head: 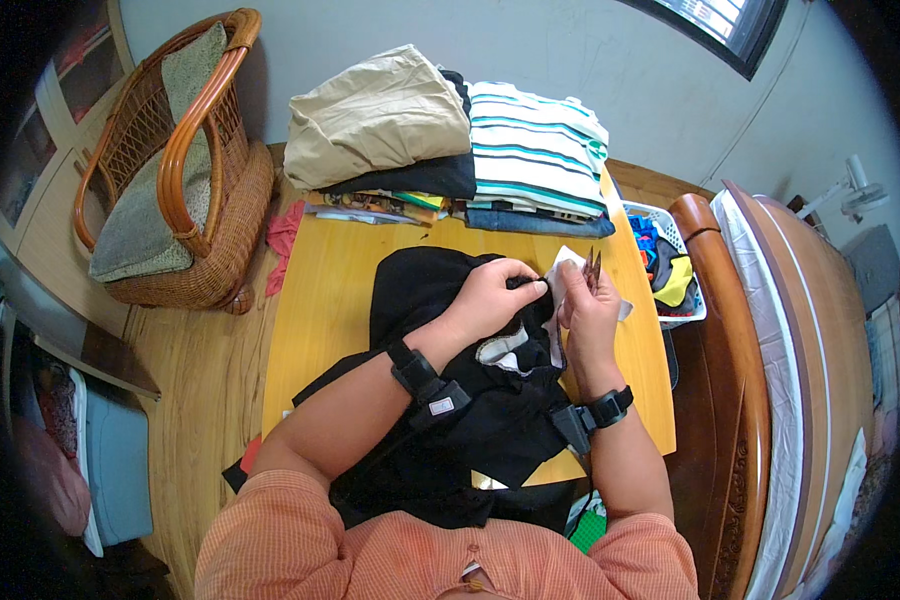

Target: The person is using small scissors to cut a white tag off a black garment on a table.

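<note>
A black cloth garment point(427, 292) lies bunched across the wooden table point(315, 300) and hangs over its near edge. My left hand point(499, 291) pinches a gathered edge of it between thumb and fingers. Close by on the right, my right hand point(586, 300) holds white fabric point(562, 262), which joins or lies against the black cloth; I cannot tell which. Small metal scissors or thread snips point(594, 268) stick up from the same hand, blades pointing away from me. A white inner part with a dark stitched edge point(504, 349) shows in the garment's folds.
Folded clothes are stacked at the table's far side, beige trousers point(379, 120) on the left pile and a striped shirt point(536, 150) on the right. A white basket of clothes point(664, 262) stands right of the table, beside a wooden bed frame point(746, 360). A rattan chair point(232, 195) stands at left.
</note>
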A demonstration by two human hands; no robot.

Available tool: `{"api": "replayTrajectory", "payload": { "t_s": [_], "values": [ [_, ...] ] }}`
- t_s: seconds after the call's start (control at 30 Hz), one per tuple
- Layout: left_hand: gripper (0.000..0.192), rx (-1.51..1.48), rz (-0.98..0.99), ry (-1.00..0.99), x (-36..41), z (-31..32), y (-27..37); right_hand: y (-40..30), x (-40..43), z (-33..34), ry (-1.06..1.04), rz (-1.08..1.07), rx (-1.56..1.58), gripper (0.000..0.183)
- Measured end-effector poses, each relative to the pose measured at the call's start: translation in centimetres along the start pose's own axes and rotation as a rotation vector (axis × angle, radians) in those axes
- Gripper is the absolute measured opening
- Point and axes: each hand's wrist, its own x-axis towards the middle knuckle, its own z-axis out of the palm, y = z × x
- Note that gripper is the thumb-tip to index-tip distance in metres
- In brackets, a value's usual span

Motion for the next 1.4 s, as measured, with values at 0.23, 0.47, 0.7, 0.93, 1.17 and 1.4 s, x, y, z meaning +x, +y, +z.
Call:
{"api": "replayTrajectory", "payload": {
  "t_s": [0.23, 0.47, 0.7, 0.93, 1.17, 1.4],
  "values": [
    [0.027, -0.393, -0.093, -0.087, -0.2, 0.1, 0.1, 0.3, 0.3, -0.5, 0.025, 0.015, 0.04, 0.014],
    [0.024, -0.438, -0.118, -0.091, -0.3, -0.3, 0.9, 1.5, 0.9, -0.9, -0.04, -0.003, 0.032, 0.016],
    [0.022, -0.568, -0.049, -0.101, -0.2, 0.1, 0.3, 1.7, 0.8, -0.4, -0.063, 0.028, 0.077, 0.02],
    [0.02, -0.389, -0.136, -0.032, -0.1, -0.3, -0.7, 3.4, 1.3, -1.2, -0.06, 0.045, -0.07, 0.031],
    [0.016, -0.508, -0.156, 0.069, 1.9, -1.1, -1.9, 2.8, 3.3, -1.2, -0.058, -0.378, -0.67, 0.038],
    [0.015, -0.58, -0.251, -0.003, -0.1, 0.2, -0.5, -10.7, -4.8, -6.2, -0.181, -0.304, -0.717, 0.029]
  ]
}}
